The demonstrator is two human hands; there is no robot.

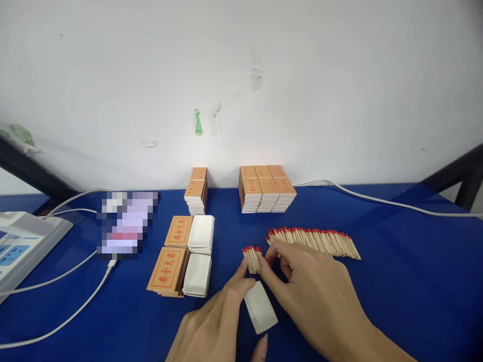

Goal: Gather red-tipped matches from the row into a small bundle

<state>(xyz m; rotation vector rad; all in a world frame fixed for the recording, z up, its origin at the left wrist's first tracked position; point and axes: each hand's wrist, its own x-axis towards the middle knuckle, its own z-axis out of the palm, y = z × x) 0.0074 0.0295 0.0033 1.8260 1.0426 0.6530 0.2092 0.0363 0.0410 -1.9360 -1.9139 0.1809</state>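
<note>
A small bunch of red-tipped matches [252,260] lies upright in view on the blue tabletop, pressed between fingertips of both hands. My left hand [217,322] has its index fingertip against the bunch's left side; another finger touches the top corner of a white matchbox tray [261,307], and the thumb shows below it. On the other side, my right hand [317,286] has its thumb against the bunch, with its index finger bent beside a long row of matches [317,241]. The remaining right fingers are curled, partly hidden.
Stacked orange matchbox sleeves [168,269] and white trays [197,274] stand left of my hands. At the wall are a narrow matchbox stack [196,188] and a wider one [267,186]. A blurred-out phone-like object [128,223], white cables [90,306] and a power strip [33,241] lie left.
</note>
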